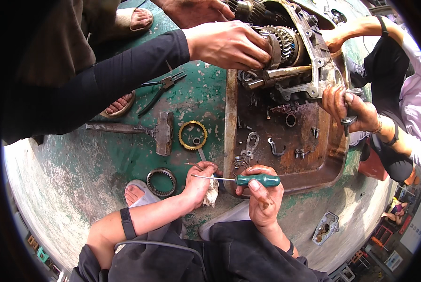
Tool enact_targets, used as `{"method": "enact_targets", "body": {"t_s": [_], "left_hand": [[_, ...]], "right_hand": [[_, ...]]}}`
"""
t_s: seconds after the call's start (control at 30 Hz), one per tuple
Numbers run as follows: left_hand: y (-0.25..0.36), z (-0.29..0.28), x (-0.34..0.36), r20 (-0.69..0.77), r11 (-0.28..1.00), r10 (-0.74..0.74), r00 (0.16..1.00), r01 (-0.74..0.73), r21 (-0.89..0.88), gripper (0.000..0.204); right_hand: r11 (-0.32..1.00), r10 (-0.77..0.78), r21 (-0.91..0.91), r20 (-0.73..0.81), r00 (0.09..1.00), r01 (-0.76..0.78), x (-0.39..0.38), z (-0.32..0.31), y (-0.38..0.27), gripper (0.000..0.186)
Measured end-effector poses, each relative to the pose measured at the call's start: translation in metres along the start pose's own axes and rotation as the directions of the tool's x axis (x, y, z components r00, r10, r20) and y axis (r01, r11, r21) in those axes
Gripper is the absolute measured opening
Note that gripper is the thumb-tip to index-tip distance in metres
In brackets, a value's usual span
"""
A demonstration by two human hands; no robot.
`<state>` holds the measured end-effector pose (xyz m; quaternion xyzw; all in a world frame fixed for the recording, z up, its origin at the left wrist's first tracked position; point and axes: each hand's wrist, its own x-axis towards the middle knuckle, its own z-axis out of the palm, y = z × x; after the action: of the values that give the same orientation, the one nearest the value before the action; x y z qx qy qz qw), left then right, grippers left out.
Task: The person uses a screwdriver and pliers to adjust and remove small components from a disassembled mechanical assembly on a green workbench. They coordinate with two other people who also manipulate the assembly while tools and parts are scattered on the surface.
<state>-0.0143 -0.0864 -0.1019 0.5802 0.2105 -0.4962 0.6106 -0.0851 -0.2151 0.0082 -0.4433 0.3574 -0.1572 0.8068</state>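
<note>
My left hand (pixel 197 187) is closed round a whitish rag (pixel 211 195) and thin metal pieces whose exact kind I cannot make out. My right hand (pixel 262 201) grips a green-handled screwdriver (pixel 268 180), its shaft pointing left across my left hand. Both are at the near left of a rusty metal tray (pixel 230 117) holding bolts and small parts. Above the tray is an open gearbox housing (pixel 292 91) with a gear assembly (pixel 288 44). A toothed brass ring (pixel 182 141) and a steel bearing ring (pixel 150 181) lie to the left.
Pliers (pixel 166 83) and a hammer (pixel 163 134) lie on the worn green surface. A co-worker's dark-sleeved arm (pixel 116 70) reaches from upper left to the gears. Another co-worker's hands (pixel 363 115) hold the housing and a tool at right. A metal plate (pixel 324 228) lies at lower right.
</note>
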Motion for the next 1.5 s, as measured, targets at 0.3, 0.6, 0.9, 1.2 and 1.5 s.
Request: {"method": "enact_targets", "body": {"t_s": [0.3,0.6,0.9,1.2,1.5], "left_hand": [[0.007,0.006,-0.003,-0.086,0.999,-0.011,0.996,0.014,0.031,0.011],[0.001,0.002,0.001,-0.033,1.0,0.015,0.999,-0.015,-0.011,0.013],[-0.002,0.0,0.003,-0.033,1.0,0.01,0.999,-0.01,-0.02,0.016],[0.001,0.002,0.001,-0.041,1.0,0.017,0.999,-0.017,0.016,0.014],[-0.003,0.001,0.004,-0.028,1.0,-0.005,1.0,0.005,-0.012,0.014]], "right_hand": [[0.999,-0.043,-0.03,-0.003,0.999,0.043,0.001,-0.002,0.002,0.029],[0.957,-0.149,-0.273,-0.179,0.973,0.096,0.004,0.0,0.007,0.029],[0.74,-0.449,-0.588,-0.071,0.891,0.326,0.007,-0.003,0.007,0.029],[0.429,-0.533,-0.764,0.217,0.818,0.482,0.002,0.001,-0.008,0.028],[0.387,-0.479,-0.754,0.327,0.814,0.531,0.001,0.007,-0.011,0.029]]}}
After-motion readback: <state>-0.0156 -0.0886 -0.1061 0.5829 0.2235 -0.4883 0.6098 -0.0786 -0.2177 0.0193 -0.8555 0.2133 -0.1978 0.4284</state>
